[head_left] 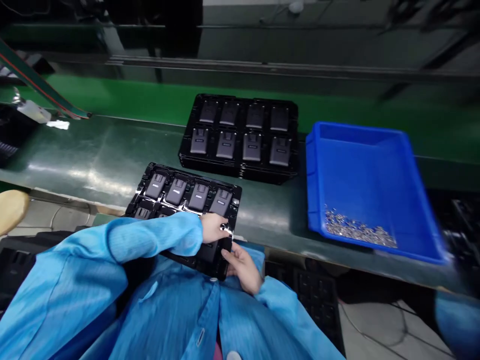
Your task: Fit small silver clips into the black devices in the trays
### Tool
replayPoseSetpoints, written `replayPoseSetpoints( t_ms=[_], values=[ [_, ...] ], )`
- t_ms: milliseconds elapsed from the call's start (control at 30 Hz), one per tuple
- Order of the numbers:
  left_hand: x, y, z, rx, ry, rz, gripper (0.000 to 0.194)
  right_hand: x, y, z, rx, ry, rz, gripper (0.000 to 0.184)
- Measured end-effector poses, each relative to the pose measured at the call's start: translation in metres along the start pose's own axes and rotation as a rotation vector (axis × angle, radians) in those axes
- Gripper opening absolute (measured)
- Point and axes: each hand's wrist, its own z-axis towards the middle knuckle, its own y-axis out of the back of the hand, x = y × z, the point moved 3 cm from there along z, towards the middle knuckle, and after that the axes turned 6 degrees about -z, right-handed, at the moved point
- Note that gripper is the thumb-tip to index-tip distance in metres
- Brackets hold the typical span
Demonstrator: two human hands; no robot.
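Note:
A black tray of grey moulded parts lies at the bench's near edge, over my lap. My left hand rests on its near right corner, fingers pinched on a small shiny metal piece. My right hand grips the tray's near right corner from below, fingers curled round the edge. Both arms are in blue sleeves. The left sleeve hides the near row of the tray.
A stack of black trays filled with grey parts stands further back. A blue bin to the right holds several small metal pieces in its near corner. A green conveyor belt runs behind. A keyboard sits below the bench.

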Motion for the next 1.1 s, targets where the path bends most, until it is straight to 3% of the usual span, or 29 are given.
replayPoseSetpoints(
  t_ms=[267,367,467,500,600,700,767,867,933,1100],
  values=[
    [-0.070,-0.049,0.042,0.081,-0.093,-0.215,0.048,-0.004,0.081,-0.041,-0.180,0.075,-0.002,0.057],
    [-0.095,-0.050,0.047,0.122,-0.135,-0.328,0.044,0.000,0.106,-0.052,-0.231,0.095,-0.026,0.058],
    [-0.103,-0.031,0.031,0.184,-0.203,-0.458,0.035,0.007,0.126,-0.056,-0.268,0.115,-0.087,0.060],
    [-0.099,-0.020,0.023,0.204,-0.229,-0.522,0.032,0.010,0.131,-0.056,-0.275,0.123,-0.120,0.060],
    [-0.072,0.020,-0.003,0.242,-0.278,-1.028,0.033,0.018,0.143,-0.052,-0.285,0.136,-0.242,0.061],
    [-0.020,0.059,-0.018,0.020,-0.204,-1.403,0.022,0.024,0.146,-0.047,-0.328,0.140,-0.394,0.055],
    [0.015,0.074,-0.021,-0.109,-0.107,-1.636,0.026,0.027,0.146,-0.045,-0.376,0.120,-0.537,0.044],
    [0.054,0.077,-0.022,-0.195,-0.010,-1.879,0.039,0.033,0.140,-0.045,-0.418,0.015,-0.780,0.033],
    [0.066,0.073,-0.022,-0.207,-0.006,-1.979,0.042,0.039,0.133,-0.045,-0.420,-0.090,-0.940,0.030],
    [0.051,0.057,-0.021,-0.190,-0.035,-2.106,0.049,0.055,0.115,-0.044,-0.382,-0.321,-1.281,0.032]
  ],
)
